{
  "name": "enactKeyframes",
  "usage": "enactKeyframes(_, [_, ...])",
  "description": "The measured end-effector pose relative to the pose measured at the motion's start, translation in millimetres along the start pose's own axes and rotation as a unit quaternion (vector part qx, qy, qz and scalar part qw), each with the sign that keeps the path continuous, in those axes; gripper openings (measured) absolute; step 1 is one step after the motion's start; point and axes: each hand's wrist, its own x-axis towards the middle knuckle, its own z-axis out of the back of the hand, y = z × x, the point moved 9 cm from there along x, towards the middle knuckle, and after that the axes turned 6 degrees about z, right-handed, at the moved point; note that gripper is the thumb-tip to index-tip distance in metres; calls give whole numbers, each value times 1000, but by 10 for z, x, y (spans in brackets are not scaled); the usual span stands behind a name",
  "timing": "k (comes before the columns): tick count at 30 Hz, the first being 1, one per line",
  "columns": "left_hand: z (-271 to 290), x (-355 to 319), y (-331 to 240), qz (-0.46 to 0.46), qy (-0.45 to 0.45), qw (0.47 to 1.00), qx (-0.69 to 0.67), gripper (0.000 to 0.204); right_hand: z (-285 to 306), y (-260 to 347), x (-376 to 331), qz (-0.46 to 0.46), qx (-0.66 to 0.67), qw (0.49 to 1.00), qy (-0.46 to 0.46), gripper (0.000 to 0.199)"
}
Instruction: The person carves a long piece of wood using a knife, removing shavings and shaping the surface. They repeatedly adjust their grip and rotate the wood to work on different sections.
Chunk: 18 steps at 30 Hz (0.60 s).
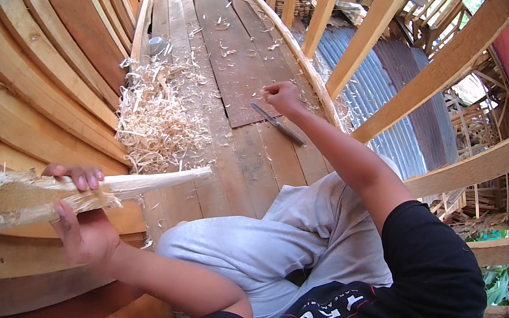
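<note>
My left hand (84, 217) grips a pale, roughly carved piece of wood (17, 198), thumb on the near side and fingers over the far side. The wood lies sideways, thick and ragged at the left, tapering to a narrow end at the right. Out over the floorboards, my right hand (283, 97) has its fingers curled together; whatever they may hold is too small to make out. Just below that hand, a knife (278, 126) with a dark handle lies on the boards, apart from the fingers.
A heap of curled wood shavings (159, 117) covers the boards at the left, with loose curls scattered beyond. Curved timber ribs (28, 94) rise on the left and wooden posts (377, 12) on the right. Corrugated metal sheets (368, 102) lie outside. My crossed legs (234, 244) are in front.
</note>
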Motion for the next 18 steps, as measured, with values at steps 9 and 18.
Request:
enactKeyframes(9, [-193, 31, 4, 4, 31, 1000, 0, 45, -844, 501, 739, -188, 358, 903, -147, 31])
enactKeyframes(18, [-3, -4, -18, 2, 18, 1000, 23, 45, -1073, 1598, 561, 3, 121, 980, 161, 40])
